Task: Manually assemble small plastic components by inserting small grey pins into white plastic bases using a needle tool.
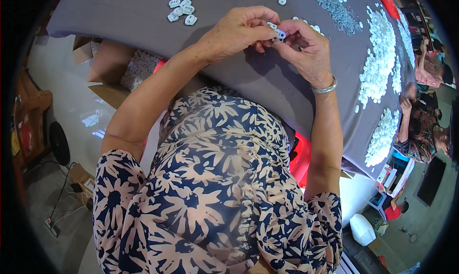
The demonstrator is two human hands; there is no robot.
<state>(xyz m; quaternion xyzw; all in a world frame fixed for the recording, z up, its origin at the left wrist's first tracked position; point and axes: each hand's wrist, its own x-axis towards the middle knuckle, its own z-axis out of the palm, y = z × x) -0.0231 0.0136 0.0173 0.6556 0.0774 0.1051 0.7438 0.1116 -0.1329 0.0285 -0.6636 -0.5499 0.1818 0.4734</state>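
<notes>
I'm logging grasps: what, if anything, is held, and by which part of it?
A small white piece with dark holes is pinched near its edges between the left grip and the right grip; exact contacts are partly hidden.

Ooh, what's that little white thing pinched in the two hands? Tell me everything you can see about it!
The little white thing has rounded edges, dark spots that look like holes, and a faint bluish-purple tint. It looks like hard plastic. It is held up over the gray cloth, with fingertips of the left hand and the right hand on it. Fingers cover part of it, so its whole shape can't be told.
</notes>
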